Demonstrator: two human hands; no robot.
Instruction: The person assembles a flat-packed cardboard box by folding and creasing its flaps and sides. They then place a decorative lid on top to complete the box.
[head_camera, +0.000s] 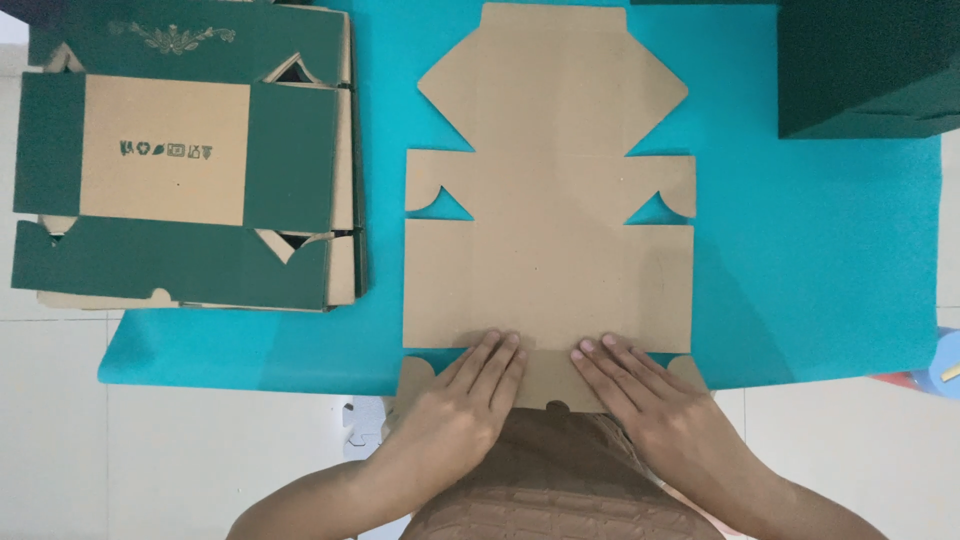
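Observation:
A flat, unfolded brown cardboard box blank (548, 200) lies plain side up on the turquoise mat (800, 250). My left hand (470, 390) rests palm down on the blank's near flap, fingers together and pointing away from me. My right hand (640, 395) lies flat on the same flap just to the right, fingertips at the fold line. Neither hand grips anything; both press on the cardboard.
A stack of flat green-and-brown box blanks (180, 160) sits at the left, partly off the mat. Dark green assembled boxes (865, 65) stand at the top right corner. A white tiled floor (200, 450) surrounds the mat. A small blue object (940, 365) shows at the right edge.

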